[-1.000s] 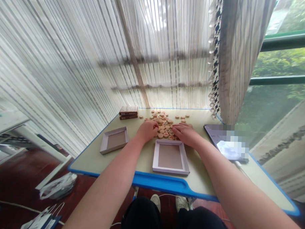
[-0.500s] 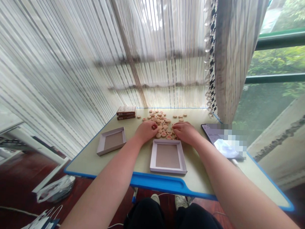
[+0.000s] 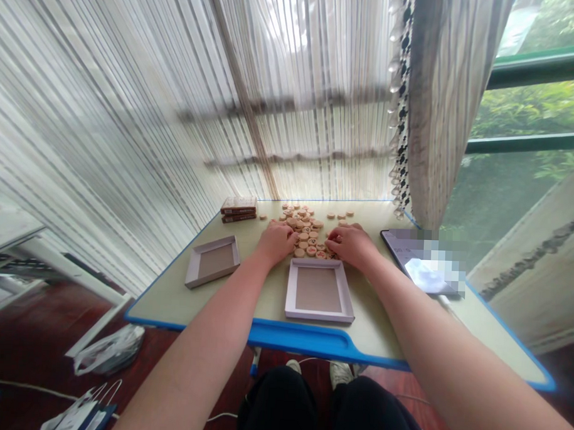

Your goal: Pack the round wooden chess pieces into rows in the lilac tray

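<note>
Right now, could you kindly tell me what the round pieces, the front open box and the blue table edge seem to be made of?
Round pieces: probably wood, judging by their pale tan colour and dull finish, though plastic is possible.
Front open box: likely cardboard, matte, with thin pale walls and a brownish floor.
Blue table edge: probably plastic, smooth, with a rounded recess.

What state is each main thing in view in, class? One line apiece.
Left hand: fingers curled, grip unclear
Right hand: fingers bent, grip unclear
Wooden pieces: loosely heaped, some lying apart
Near tray: open side up
Left tray: open side up, angled
Brown boxes: stacked
Touchscreen device: screen up, partly pixelated
Sheer curtain: hanging
Plastic bag: crumpled, on the floor
</note>
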Available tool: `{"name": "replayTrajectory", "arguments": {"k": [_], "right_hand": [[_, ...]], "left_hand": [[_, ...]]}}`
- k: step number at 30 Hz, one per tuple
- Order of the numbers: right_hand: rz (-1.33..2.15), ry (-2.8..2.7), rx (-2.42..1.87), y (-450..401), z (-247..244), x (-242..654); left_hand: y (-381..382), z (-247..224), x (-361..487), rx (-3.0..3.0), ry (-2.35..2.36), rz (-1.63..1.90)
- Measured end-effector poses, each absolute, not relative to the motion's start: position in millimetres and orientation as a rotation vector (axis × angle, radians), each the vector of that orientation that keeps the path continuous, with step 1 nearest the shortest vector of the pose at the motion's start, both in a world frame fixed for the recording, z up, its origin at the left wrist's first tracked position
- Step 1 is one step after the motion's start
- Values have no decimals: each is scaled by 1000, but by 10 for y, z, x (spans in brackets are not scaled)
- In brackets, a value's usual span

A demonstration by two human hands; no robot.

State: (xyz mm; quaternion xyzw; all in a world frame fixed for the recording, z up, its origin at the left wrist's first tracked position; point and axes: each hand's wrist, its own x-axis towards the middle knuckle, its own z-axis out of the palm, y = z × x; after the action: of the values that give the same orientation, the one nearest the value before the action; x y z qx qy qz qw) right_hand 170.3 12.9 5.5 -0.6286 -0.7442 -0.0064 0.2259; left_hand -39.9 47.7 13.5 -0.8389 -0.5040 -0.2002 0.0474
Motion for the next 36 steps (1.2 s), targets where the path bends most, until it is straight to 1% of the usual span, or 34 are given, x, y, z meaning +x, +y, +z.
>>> {"name": "replayTrajectory", "arguments": {"k": [10, 17, 22, 26, 32, 36], "right_hand": [[-43, -2024, -1774, 183, -2, 1721], [-30, -1984, -1795, 160, 29, 1719], [-13, -1944, -1820, 192, 12, 1704], [-18, -1882, -1747, 206, -19, 1685], [59, -1962, -1579, 162, -6, 1657], [104, -1949, -1573, 147, 15, 1665]], "left_hand": [[451, 143, -425, -2507, -1631, -548], [461, 206, -484, -2438, -1781, -610], [424, 219, -475, -2546, -1738, -502], [414, 215, -473, -2613, -1719, -487], [446, 189, -506, -2521, -1758, -596], [496, 164, -537, -2395, -1850, -747]]}}
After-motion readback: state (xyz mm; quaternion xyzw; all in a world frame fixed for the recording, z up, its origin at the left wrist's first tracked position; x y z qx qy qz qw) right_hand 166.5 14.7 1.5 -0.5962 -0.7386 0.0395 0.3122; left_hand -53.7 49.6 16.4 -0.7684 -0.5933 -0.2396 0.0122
